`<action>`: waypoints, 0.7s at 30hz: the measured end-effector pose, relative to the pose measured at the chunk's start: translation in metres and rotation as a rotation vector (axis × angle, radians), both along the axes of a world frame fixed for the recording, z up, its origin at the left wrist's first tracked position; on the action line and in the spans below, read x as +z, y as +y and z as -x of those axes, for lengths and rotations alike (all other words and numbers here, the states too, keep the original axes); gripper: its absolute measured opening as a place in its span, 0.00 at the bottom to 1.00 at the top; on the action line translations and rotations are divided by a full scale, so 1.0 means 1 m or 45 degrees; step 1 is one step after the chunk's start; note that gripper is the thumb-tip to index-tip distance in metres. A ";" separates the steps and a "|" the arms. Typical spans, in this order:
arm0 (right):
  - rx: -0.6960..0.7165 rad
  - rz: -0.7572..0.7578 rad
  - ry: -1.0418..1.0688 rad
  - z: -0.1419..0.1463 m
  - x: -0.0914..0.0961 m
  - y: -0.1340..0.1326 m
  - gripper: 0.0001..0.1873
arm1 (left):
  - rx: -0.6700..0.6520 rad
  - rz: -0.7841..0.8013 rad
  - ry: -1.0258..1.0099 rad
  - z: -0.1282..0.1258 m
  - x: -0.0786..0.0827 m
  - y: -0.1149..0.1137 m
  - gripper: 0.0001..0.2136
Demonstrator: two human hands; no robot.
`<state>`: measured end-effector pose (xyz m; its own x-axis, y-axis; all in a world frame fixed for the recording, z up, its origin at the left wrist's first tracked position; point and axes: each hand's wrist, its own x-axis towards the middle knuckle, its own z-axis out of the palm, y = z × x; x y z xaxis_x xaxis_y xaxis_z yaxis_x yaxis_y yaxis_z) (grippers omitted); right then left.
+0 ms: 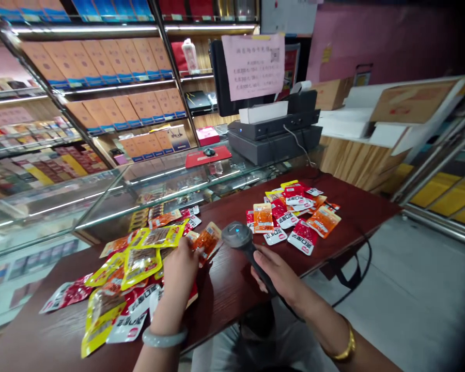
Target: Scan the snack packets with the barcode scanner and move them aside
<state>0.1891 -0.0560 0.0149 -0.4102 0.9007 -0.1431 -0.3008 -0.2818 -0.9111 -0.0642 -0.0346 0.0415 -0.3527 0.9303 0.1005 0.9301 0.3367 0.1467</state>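
Note:
My right hand [277, 274] grips the handle of a black barcode scanner [238, 236], its head pointing left over the dark red wooden table [232, 289]. My left hand [182, 268] pinches an orange snack packet [207, 240] and holds it just in front of the scanner head. Under and left of that hand lies a heap of yellow, orange and red snack packets [135, 268]. A second heap of red and orange packets [294, 214] is spread on the table beyond the scanner, to the right.
A glass display counter [101, 206] adjoins the table on the left, with shelves of boxed goods [112, 77] behind. A cash register with monitor [271, 129] stands at the back. The scanner's cable [356, 279] hangs off the table's right edge above grey floor.

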 end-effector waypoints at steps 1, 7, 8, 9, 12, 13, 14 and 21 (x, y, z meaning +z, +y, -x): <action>-0.013 -0.008 0.018 -0.004 0.000 0.001 0.33 | -0.008 -0.024 -0.075 -0.004 0.000 0.004 0.15; -0.094 -0.072 0.076 -0.029 0.006 0.007 0.29 | -0.138 -0.155 -0.356 -0.039 -0.009 0.031 0.13; -0.113 -0.062 0.080 -0.033 0.007 0.008 0.29 | -0.167 -0.149 -0.387 -0.046 -0.010 0.035 0.13; -0.131 -0.048 0.087 -0.037 0.007 0.009 0.30 | -0.196 -0.143 -0.413 -0.053 -0.011 0.039 0.13; -0.185 -0.007 0.125 -0.050 0.004 0.011 0.32 | -0.290 -0.173 -0.477 -0.076 -0.015 0.051 0.12; -0.205 -0.004 0.135 -0.055 0.003 0.013 0.33 | -0.319 -0.192 -0.503 -0.083 -0.016 0.056 0.12; -0.226 -0.007 0.142 -0.060 0.001 0.014 0.33 | -0.343 -0.208 -0.537 -0.091 -0.018 0.062 0.12; -0.464 -0.029 0.162 -0.102 -0.002 0.028 0.34 | -0.407 -0.119 -1.002 -0.164 -0.025 0.116 0.14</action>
<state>0.2910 -0.0275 0.0125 -0.0755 0.9931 -0.0902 -0.4885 -0.1157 -0.8648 0.0996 0.0817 0.0166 -0.0741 0.9971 0.0175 0.5940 0.0300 0.8039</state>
